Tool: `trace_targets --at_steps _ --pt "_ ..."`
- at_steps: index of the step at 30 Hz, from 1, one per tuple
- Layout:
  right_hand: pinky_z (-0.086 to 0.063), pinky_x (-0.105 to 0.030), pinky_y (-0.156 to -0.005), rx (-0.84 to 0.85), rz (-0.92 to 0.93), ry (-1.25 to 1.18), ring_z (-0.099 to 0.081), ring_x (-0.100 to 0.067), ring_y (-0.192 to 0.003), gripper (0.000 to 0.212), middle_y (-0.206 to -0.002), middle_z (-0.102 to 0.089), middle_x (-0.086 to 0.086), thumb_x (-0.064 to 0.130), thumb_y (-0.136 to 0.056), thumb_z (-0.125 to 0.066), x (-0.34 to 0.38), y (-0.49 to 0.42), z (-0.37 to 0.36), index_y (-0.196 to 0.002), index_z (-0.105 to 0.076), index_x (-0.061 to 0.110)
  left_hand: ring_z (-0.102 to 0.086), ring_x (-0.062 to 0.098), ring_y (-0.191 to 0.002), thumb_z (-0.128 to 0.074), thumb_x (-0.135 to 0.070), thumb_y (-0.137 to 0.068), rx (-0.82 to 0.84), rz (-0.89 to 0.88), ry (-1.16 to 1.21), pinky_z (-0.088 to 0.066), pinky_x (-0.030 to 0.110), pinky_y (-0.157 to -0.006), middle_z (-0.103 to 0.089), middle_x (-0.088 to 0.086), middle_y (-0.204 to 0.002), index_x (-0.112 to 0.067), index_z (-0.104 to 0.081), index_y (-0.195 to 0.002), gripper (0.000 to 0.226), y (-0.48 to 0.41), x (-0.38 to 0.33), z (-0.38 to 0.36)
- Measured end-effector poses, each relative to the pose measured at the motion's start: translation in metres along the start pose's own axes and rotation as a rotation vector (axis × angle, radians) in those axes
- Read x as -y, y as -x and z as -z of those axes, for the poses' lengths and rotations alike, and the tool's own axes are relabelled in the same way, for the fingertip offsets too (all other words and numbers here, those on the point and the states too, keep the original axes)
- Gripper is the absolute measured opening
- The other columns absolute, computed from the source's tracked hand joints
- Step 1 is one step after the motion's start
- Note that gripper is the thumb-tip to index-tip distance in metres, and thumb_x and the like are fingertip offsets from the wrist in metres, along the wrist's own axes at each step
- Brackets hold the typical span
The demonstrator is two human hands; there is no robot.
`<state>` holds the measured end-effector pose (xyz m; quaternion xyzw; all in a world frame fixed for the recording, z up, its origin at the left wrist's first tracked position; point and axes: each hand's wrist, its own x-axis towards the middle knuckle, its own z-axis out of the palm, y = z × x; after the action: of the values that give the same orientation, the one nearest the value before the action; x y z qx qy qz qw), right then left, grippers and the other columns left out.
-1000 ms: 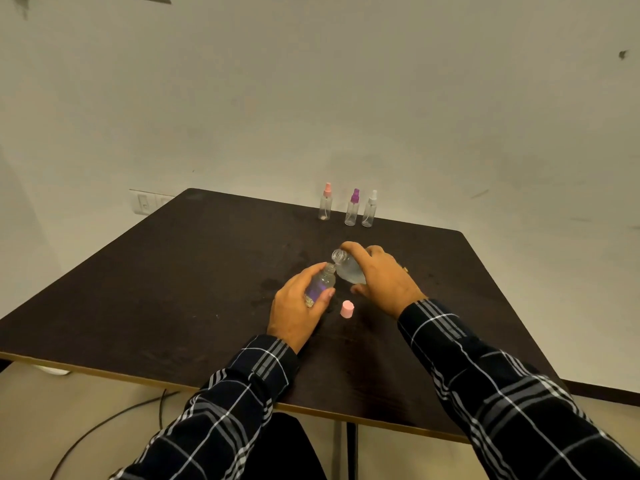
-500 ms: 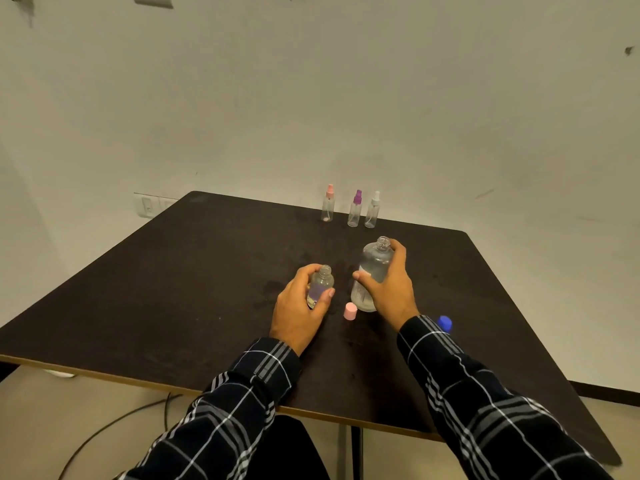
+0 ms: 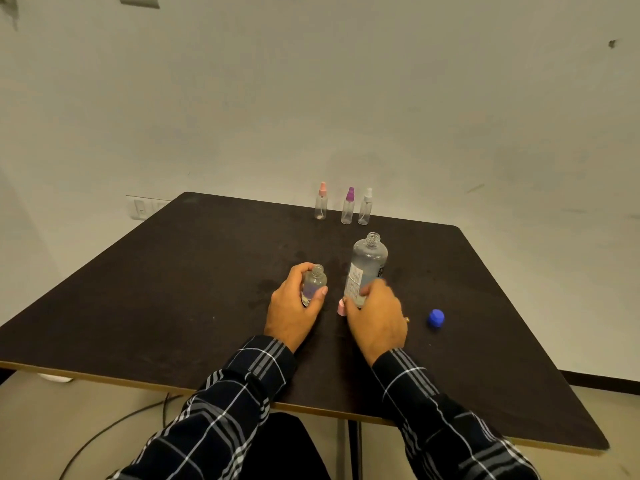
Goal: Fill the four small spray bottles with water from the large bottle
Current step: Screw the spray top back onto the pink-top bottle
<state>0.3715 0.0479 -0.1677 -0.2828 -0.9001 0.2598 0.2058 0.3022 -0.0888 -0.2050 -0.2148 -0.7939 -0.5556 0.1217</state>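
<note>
Where the dark table (image 3: 173, 289) nears the pale wall (image 3: 346, 98), three spray bottles (image 3: 348, 211) stand.

Dark table (image 3: 173, 289), white wall (image 3: 311, 98), wall socket (image 3: 140, 207)

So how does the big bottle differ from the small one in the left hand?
The large bottle is much taller and wider than the small bottle. The large one carries a white printed label; the small one shows a purple patch. The left hand grips the small bottle, while the large one stands upright on the table. Both are clear and uncapped.
</note>
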Motion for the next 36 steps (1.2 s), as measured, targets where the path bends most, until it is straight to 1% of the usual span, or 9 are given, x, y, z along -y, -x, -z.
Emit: trace_targets --at_steps 2,5,11,15,18,20,23,29,36 --pt "-0.055 -0.04 -0.084 0.101 0.076 0.088 -0.062 -0.019 -0.105 0.03 -0.115 -0.061 0.001 0.044 -0.093 -0.064 0.0 0.003 -0.001 -0.116 -0.056 0.027 -0.065 0.002 -0.103 -0.072 -0.029 -0.092 0.002 0.006 0.003 -0.058 0.029 -0.09 -0.063 -0.021 -0.109 -0.045 -0.049 -0.122 0.041 0.0 -0.001 0.0" --pt "-0.056 -0.04 -0.085 0.129 0.161 0.167 -0.062 -0.021 -0.109 0.033 -0.123 -0.062 0.0 0.041 -0.098 -0.056 0.0 0.003 -0.001 -0.13 -0.059 0.03 -0.066 0.002 -0.102 -0.073 -0.027 -0.091 0.009 0.014 0.007 -0.057 0.026 -0.089 -0.062 -0.022 -0.108 -0.041 -0.05 -0.123 0.041 0.0 -0.001 0.0" --pt "-0.057 -0.039 -0.086 0.188 0.178 0.176 -0.064 -0.021 -0.107 0.028 -0.119 -0.065 -0.001 0.04 -0.098 -0.058 -0.001 -0.004 -0.003 -0.122 -0.065 0.028 -0.065 0.003 -0.099 -0.072 -0.024 -0.092 0.048 0.066 0.011 -0.053 0.016 -0.083 -0.062 -0.016 -0.108 -0.03 -0.051 -0.128 0.041 -0.002 0.0 -0.001" --pt "-0.055 -0.032 -0.082 0.077 0.187 -0.041 -0.065 -0.015 -0.099 0.018 -0.109 -0.067 0.005 0.034 -0.096 -0.061 0.006 -0.003 -0.001 -0.111 -0.067 0.027 -0.065 0.005 -0.097 -0.072 -0.022 -0.092 0.057 0.072 0.0 -0.051 0.011 -0.078 -0.063 -0.011 -0.109 -0.028 -0.052 -0.127 0.041 -0.001 0.0 -0.001" --pt "-0.052 -0.019 -0.082 -0.018 0.263 -0.347 -0.061 0.002 -0.09 0.018 -0.103 -0.065 0.012 0.023 -0.095 -0.063 0.022 -0.004 0.003 -0.114 -0.066 0.023 -0.065 0.001 -0.094 -0.073 -0.021 -0.091 0.06 0.084 0.007 -0.051 0.01 -0.076 -0.065 -0.012 -0.108 -0.028 -0.053 -0.126 0.041 -0.001 -0.002 -0.001" --pt "-0.049 -0.01 -0.079 0.012 0.281 -0.475 -0.059 0.011 -0.087 0.022 -0.099 -0.064 0.018 0.016 -0.096 -0.063 0.033 -0.006 0.006 -0.117 -0.065 0.022 -0.064 -0.001 -0.092 -0.073 -0.022 -0.09 0.068 0.097 0.011 -0.051 0.01 -0.074 -0.065 -0.011 -0.108 -0.028 -0.053 -0.126 0.042 -0.001 -0.003 0.0" --pt "-0.046 -0.005 -0.08 0.092 0.295 -0.493 -0.059 0.008 -0.091 0.025 -0.106 -0.066 0.013 0.013 -0.096 -0.062 0.039 -0.013 0.004 -0.119 -0.065 0.021 -0.064 0.001 -0.091 -0.073 -0.022 -0.09 0.078 0.09 0.002 -0.051 0.009 -0.07 -0.065 -0.01 -0.109 -0.026 -0.052 -0.128 0.043 -0.002 -0.003 0.0" --pt "-0.05 -0.018 -0.093 0.195 0.347 -0.408 -0.062 -0.003 -0.101 0.027 -0.112 -0.07 0.006 0.01 -0.095 -0.062 0.034 -0.023 0.0 -0.118 -0.067 0.022 -0.066 0.006 -0.095 -0.072 -0.022 -0.091 0.092 0.079 0.007 -0.054 0.016 -0.077 -0.066 -0.008 -0.109 -0.026 -0.052 -0.13 0.043 -0.002 -0.001 0.0" --pt "-0.047 -0.021 -0.095 0.278 0.424 -0.213 -0.062 -0.01 -0.107 0.027 -0.114 -0.07 0.003 0.014 -0.095 -0.063 0.043 -0.031 0.003 -0.12 -0.068 0.022 -0.063 0.001 -0.09 -0.073 -0.022 -0.091 0.099 0.119 0.005 -0.047 0.007 -0.066 -0.062 -0.013 -0.103 -0.027 -0.052 -0.129 0.044 -0.002 -0.003 0.001"
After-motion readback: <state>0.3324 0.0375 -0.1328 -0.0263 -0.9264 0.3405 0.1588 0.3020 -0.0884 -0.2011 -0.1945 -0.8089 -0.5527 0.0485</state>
